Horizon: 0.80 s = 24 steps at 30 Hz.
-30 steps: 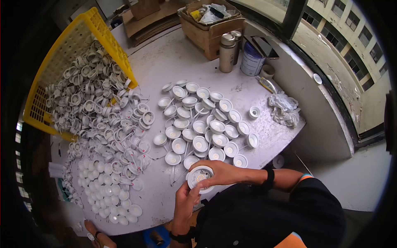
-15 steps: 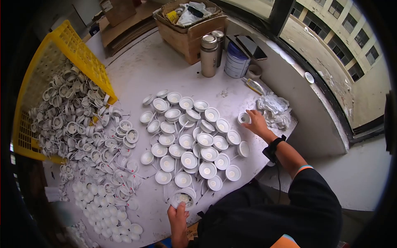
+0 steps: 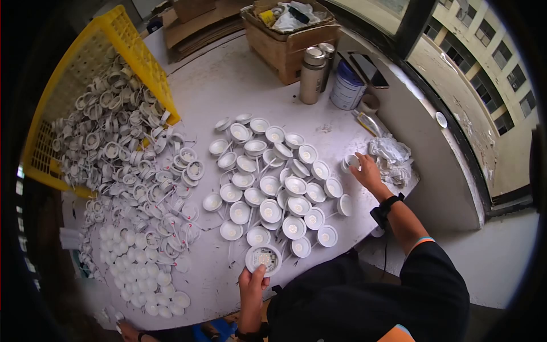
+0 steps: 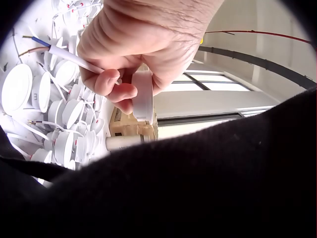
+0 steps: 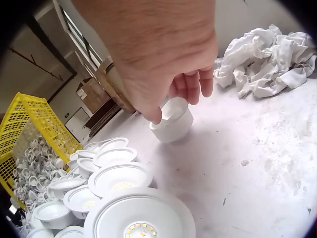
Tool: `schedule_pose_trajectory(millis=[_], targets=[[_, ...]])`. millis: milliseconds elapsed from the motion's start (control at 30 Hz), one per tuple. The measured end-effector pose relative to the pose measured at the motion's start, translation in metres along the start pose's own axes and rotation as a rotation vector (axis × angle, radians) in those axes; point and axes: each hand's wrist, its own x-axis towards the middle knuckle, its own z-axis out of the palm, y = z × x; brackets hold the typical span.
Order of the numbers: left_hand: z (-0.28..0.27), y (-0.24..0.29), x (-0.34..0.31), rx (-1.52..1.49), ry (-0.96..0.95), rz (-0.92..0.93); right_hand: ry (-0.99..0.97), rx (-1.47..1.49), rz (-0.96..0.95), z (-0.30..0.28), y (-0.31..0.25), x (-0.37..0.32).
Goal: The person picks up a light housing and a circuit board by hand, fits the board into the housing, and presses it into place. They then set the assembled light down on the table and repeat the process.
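My left hand [image 3: 253,285] holds a white round downlight [image 3: 264,260], thumb over its front, where an LED board shows. In the left wrist view its body [image 4: 143,96] is seen edge-on. A white cable [image 4: 74,58] with blue and brown wire ends runs out between the curled fingers. On the right of the table my right hand [image 3: 369,172] is at a small white cup [image 3: 350,163]. In the right wrist view the thumb lies against the near side of the cup [image 5: 171,126] and the other fingers reach round its far side; its inside is partly covered.
Many white downlights [image 3: 269,211] stand in the middle. A yellow crate [image 3: 159,85] spills more lights leftward, with white domed pieces [image 3: 134,268] in front. Crumpled white cloth [image 3: 390,157], a flask [image 3: 312,74], a blue-white tin [image 3: 346,85] and a cardboard box [image 3: 290,54] lie beyond. Another person's hand [image 3: 128,329] shows lower left.
A second ago both hands were together on the downlight. My right hand left it and reached right to the small cup, where it stays. The left hand keeps holding the downlight.
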Motion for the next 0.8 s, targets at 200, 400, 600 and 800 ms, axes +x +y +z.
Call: schedule_pose_trajectory(millis=[200, 400, 600, 800], targets=[[-0.003, -0.004, -0.004, 0.033, -0.041, 0.01, 0.066, 0.032, -0.129, 0.008, 0.007, 0.001], [-0.004, -0.008, -0.006, -0.043, 0.006, 0.08, 0.042, 0.299, -0.235, -0.034, -0.05, -0.013], [0.011, -0.001, -0.009, 0.131, -0.101, 0.192, -0.29, 0.406, -0.84, -0.113, -0.194, -0.089], [0.012, -0.007, -0.016, 0.102, -0.163, 0.272, -0.413, 0.287, -1.142, -0.103, -0.223, -0.111]])
